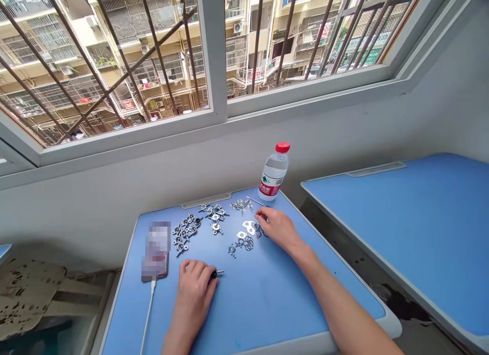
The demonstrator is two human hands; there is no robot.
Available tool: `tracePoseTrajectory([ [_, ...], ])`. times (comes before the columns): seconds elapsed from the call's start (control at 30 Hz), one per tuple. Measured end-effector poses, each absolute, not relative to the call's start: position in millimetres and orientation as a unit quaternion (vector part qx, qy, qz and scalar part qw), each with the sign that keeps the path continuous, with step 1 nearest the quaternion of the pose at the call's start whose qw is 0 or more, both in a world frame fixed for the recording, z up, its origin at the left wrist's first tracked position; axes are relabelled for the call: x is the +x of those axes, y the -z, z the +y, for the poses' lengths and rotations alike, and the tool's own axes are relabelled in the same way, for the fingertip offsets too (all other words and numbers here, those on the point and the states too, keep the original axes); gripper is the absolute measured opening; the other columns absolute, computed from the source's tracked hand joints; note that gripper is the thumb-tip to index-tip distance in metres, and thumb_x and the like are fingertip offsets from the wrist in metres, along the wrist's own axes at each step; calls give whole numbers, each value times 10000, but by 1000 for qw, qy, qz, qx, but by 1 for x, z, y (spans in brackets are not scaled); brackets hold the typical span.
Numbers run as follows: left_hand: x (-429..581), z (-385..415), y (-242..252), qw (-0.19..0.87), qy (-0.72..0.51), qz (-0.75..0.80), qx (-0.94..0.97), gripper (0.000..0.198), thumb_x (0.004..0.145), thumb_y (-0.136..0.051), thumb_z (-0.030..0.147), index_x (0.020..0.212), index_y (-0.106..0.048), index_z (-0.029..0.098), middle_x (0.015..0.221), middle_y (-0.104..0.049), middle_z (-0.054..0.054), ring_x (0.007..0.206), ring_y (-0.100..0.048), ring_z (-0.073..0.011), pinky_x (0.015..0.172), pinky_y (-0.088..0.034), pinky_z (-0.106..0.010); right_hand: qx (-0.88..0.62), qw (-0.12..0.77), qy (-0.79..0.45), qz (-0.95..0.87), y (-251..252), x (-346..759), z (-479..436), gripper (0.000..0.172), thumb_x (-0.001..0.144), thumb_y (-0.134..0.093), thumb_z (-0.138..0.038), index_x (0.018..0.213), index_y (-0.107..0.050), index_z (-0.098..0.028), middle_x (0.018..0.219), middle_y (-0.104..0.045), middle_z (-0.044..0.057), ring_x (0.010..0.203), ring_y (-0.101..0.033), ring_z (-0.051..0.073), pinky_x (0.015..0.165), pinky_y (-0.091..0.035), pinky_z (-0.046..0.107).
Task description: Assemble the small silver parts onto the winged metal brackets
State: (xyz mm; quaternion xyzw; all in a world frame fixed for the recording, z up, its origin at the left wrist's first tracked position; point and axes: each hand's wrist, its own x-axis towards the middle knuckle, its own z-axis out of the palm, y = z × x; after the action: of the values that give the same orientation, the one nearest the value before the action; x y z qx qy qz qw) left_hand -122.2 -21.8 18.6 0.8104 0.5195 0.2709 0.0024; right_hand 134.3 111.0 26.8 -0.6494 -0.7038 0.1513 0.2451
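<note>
My left hand (195, 286) rests on the blue desk with its fingers curled round a small metal fitting (214, 274), which has a dark round middle and a thin stem poking out to the right. Farther forward, my right hand (280, 230) is bent over a small cluster of dark parts (259, 229), fingertips drawn together; anything between them is too small to make out. Beside it lie flat silvery plates (248, 226). Dark rings (246, 243) and tiny greenish pieces (232, 250) are spread nearer to me.
Similar metal fittings (185, 231) lie in groups, with more silvery parts (215, 212) and small levers (241, 205) behind. A thin rod (256, 201) lies by a water bottle (272, 174). At left, a phone (156, 253) has a white cable (148, 314). Another blue desk (412, 217) stands right.
</note>
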Motion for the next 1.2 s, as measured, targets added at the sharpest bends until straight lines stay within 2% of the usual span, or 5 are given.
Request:
tracePoseTrajectory([
  [0.37, -123, -20, -16, 8, -256, 509, 822, 170, 957, -445, 135, 991, -597, 205, 840, -635, -21, 784, -580, -195, 823, -407, -386, -645, 225, -160, -712, -29, 134, 110, 175, 895, -462, -235, 832, -624, -227, 833, -689, 28, 747, -601, 190, 611, -352, 259],
  [0.73, -126, -19, -12, -3, -231, 495, 837, 143, 946, -484, 138, 1018, -588, 204, 851, -627, -16, 787, -581, -194, 825, -405, -377, -616, 214, -165, -740, -30, 132, 107, 204, 858, -463, -132, 790, -639, -212, 817, -677, 14, 714, -572, 155, 596, -345, 241],
  [1.2, -121, -20, -9, 12, -219, 503, 836, 103, 935, -531, 133, 1008, -574, 191, 852, -615, -21, 795, -558, -204, 831, -396, -401, -600, 197, -163, -758, -24, 129, 107, 177, 878, -487, -147, 826, -647, -202, 832, -683, 29, 721, -579, 163, 602, -339, 249],
])
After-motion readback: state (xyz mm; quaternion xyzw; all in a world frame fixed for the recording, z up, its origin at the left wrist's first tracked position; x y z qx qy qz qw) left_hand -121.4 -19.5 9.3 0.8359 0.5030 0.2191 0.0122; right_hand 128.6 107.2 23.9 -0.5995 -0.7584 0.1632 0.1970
